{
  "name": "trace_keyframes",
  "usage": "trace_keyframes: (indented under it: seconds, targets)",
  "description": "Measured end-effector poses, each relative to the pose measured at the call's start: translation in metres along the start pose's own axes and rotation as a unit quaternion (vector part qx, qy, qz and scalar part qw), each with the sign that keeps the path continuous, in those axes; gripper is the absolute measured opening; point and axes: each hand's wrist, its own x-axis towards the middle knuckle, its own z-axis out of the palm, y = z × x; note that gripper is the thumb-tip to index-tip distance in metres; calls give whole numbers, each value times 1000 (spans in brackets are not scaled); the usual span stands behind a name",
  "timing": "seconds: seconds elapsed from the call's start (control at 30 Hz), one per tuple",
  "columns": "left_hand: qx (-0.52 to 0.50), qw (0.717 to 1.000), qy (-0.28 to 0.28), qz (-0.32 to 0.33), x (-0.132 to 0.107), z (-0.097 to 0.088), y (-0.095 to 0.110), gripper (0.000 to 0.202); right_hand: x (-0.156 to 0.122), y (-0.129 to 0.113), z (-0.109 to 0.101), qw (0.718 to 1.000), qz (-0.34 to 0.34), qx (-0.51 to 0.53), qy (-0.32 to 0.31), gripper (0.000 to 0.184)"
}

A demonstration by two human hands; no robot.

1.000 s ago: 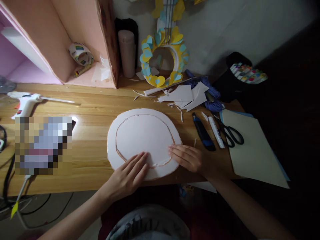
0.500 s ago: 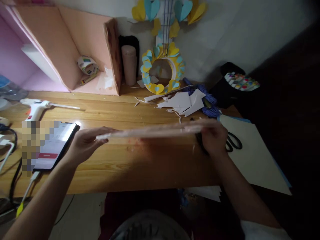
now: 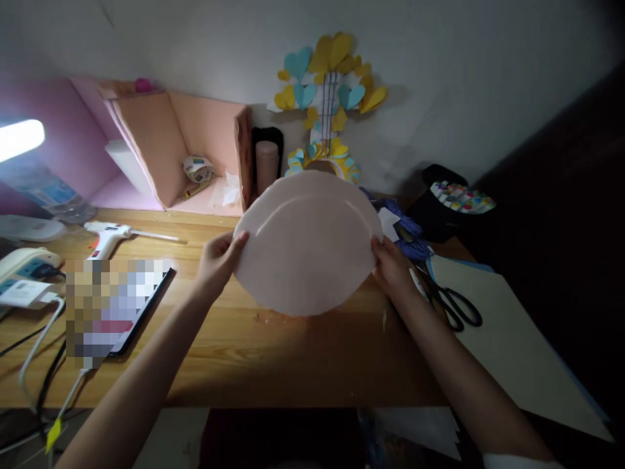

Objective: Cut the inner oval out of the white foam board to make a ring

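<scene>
A round, pale foam-like disc (image 3: 307,254) is held up above the desk with its broad face toward me. A curved line is marked near its upper edge. My left hand (image 3: 219,260) pinches the left rim, thumb on the near face. On the opposite rim, my right hand (image 3: 389,264) grips in the same way. Behind the disc, the yellow and blue paper-heart decoration (image 3: 329,98) leans on the wall, its ring partly covered. Black-handled scissors (image 3: 456,306) lie just right of my right hand, their blades partly hidden.
On the left of the wooden desk (image 3: 234,365) are a glue gun (image 3: 110,238), a tablet-like device (image 3: 141,319), a power strip (image 3: 29,264) and cables. A pink cardboard shelf (image 3: 205,130) stands behind. Blue yarn (image 3: 410,228), a marker holder (image 3: 444,215) and pale sheets (image 3: 517,339) sit right.
Both hands have turned the disc from edge-on to face-on, so its whole round face shows. My view has tilted up, bringing in more of the wall and a bright lamp at left.
</scene>
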Motion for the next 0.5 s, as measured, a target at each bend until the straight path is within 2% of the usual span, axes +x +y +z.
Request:
trace_keyframes:
  seconds: [0.13, 0.27, 0.4, 0.5]
  targets:
    - [-89, 991, 0, -95, -4, 10, -15, 39, -6, 8, 1, 999, 31, 9, 33, 31]
    - [-127, 985, 4, -113, -9, 14, -32, 40, -21, 18, 6, 991, 100, 37, 80, 33]
    - [-138, 983, 41, -118, -10, 11, -37, 42, -42, 24, 9, 992, 111, 39, 49, 34]
    - [-142, 980, 41, -133, -10, 8, -38, 44, -50, 25, 9, 995, 97, 29, 24, 30]
